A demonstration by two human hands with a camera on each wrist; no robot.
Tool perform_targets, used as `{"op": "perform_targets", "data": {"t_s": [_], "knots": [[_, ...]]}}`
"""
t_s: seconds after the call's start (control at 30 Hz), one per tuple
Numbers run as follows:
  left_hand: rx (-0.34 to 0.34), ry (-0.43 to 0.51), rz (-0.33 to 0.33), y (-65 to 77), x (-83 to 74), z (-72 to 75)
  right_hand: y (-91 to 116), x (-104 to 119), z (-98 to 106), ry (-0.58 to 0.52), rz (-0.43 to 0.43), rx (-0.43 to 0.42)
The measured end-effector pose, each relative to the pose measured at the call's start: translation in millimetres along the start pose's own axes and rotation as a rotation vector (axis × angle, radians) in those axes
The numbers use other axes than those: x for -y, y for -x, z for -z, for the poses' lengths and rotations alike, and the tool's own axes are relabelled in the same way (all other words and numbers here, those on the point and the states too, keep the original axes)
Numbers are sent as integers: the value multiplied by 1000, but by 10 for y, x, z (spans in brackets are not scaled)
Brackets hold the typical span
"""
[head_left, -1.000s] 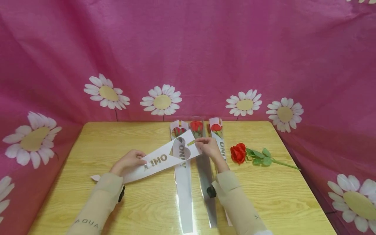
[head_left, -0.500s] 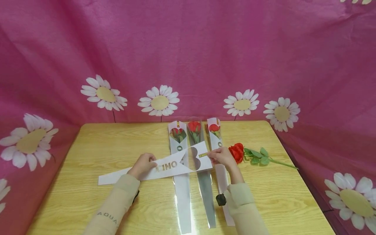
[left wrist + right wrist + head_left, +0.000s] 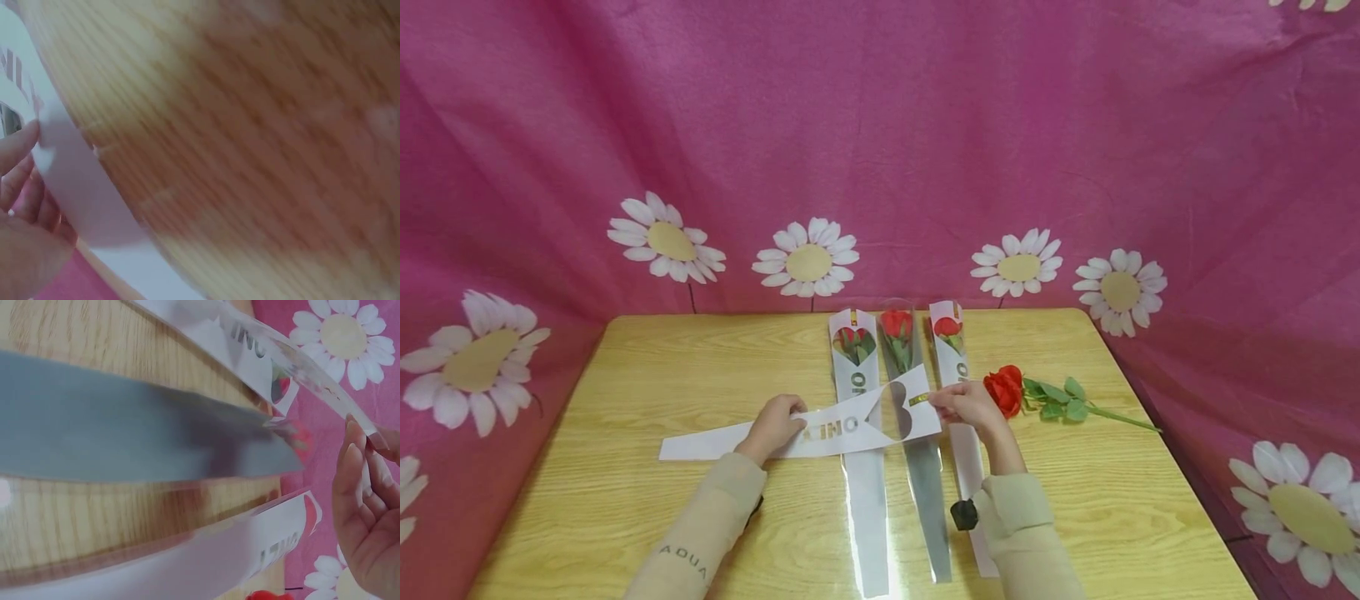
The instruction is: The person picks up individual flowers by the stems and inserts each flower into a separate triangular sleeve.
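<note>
A long, tapering white flower sleeve (image 3: 853, 443) with gold lettering and a clear heart-shaped window lies crosswise between my hands. My left hand (image 3: 775, 427) pinches it behind the lettering; in the left wrist view the thumb of that hand (image 3: 25, 206) lies on its white face. At the wide end, beside a gold strip, my right hand (image 3: 976, 410) pinches the edge between thumb and fingers, seen bent at the edge in the right wrist view (image 3: 369, 506). Beneath it are three sleeved roses: a left white sleeve (image 3: 867, 517), a middle clear-and-grey sleeve (image 3: 928, 500) and a right white sleeve (image 3: 966, 458).
A loose red rose (image 3: 1003, 390) with green leaves lies right of the sleeved roses, its stem pointing right. Everything rests on a wood-grain table (image 3: 625, 383). A pink curtain (image 3: 880, 150) with printed daisies hangs behind and at both sides.
The held sleeve has swung from a steep slant to nearly level and moved right and nearer, both hands going with it. In the last half second it has shifted only slightly.
</note>
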State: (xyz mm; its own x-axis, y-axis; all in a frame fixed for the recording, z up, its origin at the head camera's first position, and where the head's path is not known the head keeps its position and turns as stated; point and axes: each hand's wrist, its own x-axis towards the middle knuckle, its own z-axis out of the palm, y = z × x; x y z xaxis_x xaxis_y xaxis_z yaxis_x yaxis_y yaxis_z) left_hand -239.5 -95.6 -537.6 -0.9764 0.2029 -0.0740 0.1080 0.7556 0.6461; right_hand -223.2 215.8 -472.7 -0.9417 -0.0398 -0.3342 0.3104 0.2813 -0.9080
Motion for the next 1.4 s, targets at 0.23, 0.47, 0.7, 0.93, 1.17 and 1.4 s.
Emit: {"op": "perform_targets", "data": {"t_s": [0.23,0.47,0.7,0.93,1.17,1.4], "knots": [[-75,172,-83,40,-434,-18,82,158,-146,71,102,-17],[7,561,-125,222,-1091,-14,210,323,-410,135,195,-3],[-41,684,-19,320,-1305,24,284,363,-572,128,318,96],[-53,663,45,308,-1258,13,258,295,-659,128,308,143],[-44,743,17,278,-1167,-43,226,229,-675,81,287,133],[-142,558,-17,280,-1147,-40,250,221,-652,124,292,-34]]}}
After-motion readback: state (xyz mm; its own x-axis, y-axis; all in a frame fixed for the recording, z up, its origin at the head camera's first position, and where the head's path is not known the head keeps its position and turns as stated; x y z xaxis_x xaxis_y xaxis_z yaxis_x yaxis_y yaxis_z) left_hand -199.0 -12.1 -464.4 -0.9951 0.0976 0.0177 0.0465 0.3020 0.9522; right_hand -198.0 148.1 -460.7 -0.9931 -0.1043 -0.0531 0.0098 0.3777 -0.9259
